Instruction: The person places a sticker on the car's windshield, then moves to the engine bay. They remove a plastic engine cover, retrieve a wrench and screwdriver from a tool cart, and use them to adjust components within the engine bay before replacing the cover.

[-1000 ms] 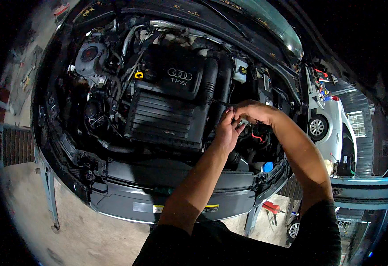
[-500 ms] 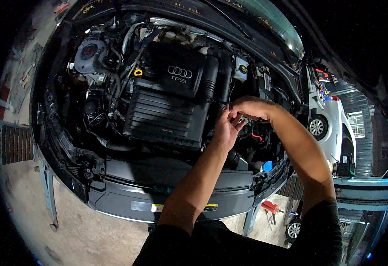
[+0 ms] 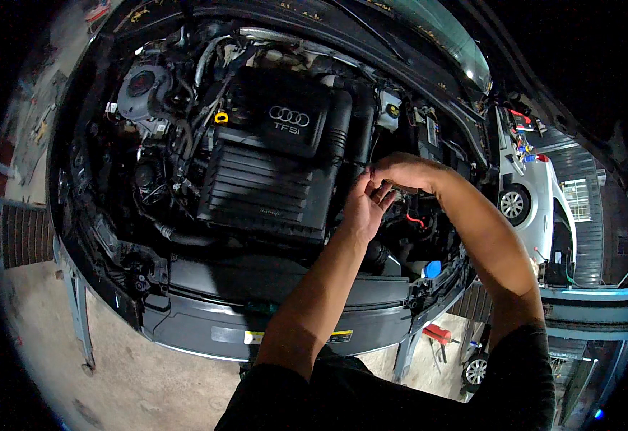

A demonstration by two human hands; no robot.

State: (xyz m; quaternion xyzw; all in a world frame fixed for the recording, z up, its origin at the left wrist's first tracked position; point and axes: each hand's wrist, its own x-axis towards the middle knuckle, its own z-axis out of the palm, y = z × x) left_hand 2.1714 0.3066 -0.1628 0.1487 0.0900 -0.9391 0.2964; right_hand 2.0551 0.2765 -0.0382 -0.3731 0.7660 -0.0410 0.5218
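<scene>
Both of my hands meet over the open engine bay, just right of the black ribbed engine cover [image 3: 263, 183]. My left hand [image 3: 363, 208] reaches up from below, its thumb and forefinger pinched together at a small dark piece that is too small to name. My right hand [image 3: 406, 173] bends over from the right, palm down, with its fingertips closed at the same spot. What those fingertips grip is hidden. Directly behind them runs a black air intake hose [image 3: 338, 126]. A red wire [image 3: 416, 220] shows beneath my right hand.
A coolant tank [image 3: 140, 85] sits at the far left and a brake fluid reservoir [image 3: 389, 111] behind my right hand. Nearer me are a blue cap [image 3: 431, 270] and the car's front edge [image 3: 206, 337]. A white car [image 3: 543, 194] stands to the right.
Both hands stay together at the same spot, with only a slight shift of the fingers. The whole view has moved very slightly.
</scene>
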